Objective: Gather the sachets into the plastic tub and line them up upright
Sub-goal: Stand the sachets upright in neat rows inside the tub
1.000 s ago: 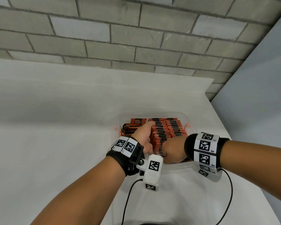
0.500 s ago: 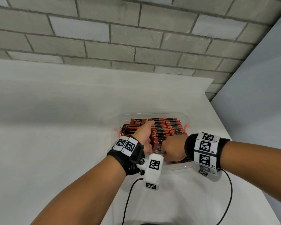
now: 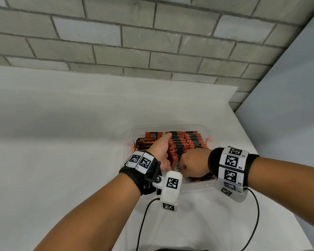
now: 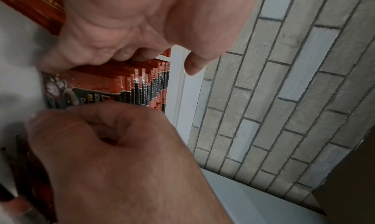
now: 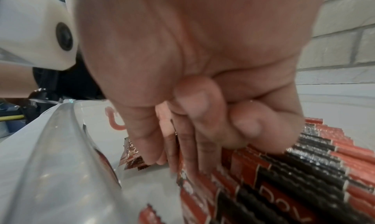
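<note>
A clear plastic tub (image 3: 170, 127) stands on the white table. Orange and black sachets (image 3: 188, 142) stand upright in it in tight rows. My left hand (image 3: 162, 148) lies flat along the left side of the middle row, fingers stretched to its far end and thumb free (image 4: 194, 65). My right hand (image 3: 184, 165) is curled at the row's near end. Its thumb and fingers (image 5: 182, 147) point down and pinch the nearest sachets (image 5: 202, 195). Several sachets (image 3: 147, 142) lie flat in the tub's left part.
A grey brick wall (image 3: 152, 42) runs behind the table, and a pale panel (image 3: 288, 105) closes off the right side. The table's right edge (image 3: 272, 174) passes close to the tub. Black cables (image 3: 143, 223) trail from both wrists over the near table.
My right hand has edged slightly left at the near end of the row. My left hand stays against the row's side.
</note>
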`<action>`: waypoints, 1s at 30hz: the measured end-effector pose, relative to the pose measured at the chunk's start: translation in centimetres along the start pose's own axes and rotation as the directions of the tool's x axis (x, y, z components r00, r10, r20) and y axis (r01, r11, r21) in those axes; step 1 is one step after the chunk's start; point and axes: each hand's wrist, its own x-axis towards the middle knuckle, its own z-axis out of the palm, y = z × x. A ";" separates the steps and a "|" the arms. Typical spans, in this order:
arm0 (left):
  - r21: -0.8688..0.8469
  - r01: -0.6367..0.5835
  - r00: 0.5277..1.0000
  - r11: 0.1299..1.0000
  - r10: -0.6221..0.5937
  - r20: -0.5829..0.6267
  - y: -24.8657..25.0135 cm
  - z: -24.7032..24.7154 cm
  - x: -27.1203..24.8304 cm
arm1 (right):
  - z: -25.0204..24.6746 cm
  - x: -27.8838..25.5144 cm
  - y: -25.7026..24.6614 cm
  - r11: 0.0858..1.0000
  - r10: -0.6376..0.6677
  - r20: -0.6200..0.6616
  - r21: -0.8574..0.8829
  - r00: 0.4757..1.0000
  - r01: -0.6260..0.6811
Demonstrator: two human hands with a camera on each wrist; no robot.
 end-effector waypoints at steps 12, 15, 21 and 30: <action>-0.007 0.007 1.000 1.000 -0.007 0.027 0.0 0.0 -0.2 | -0.1 -0.2 0.7 0.984 0.003 -0.062 0.179 0.998 0.008; -0.019 0.006 1.000 1.000 -0.005 0.025 0.0 0.1 -0.3 | -0.1 -0.1 0.8 0.982 0.016 -0.082 0.187 0.997 -0.001; -0.010 0.001 1.000 1.000 -0.001 0.020 0.0 0.2 -0.7 | 0.1 -0.1 1.0 0.977 0.027 -0.092 0.213 0.995 -0.006; 0.049 -0.016 0.999 0.999 0.014 0.037 0.3 -0.1 -1.6 | 0.4 -0.5 1.2 0.964 0.019 -0.088 0.265 0.996 0.005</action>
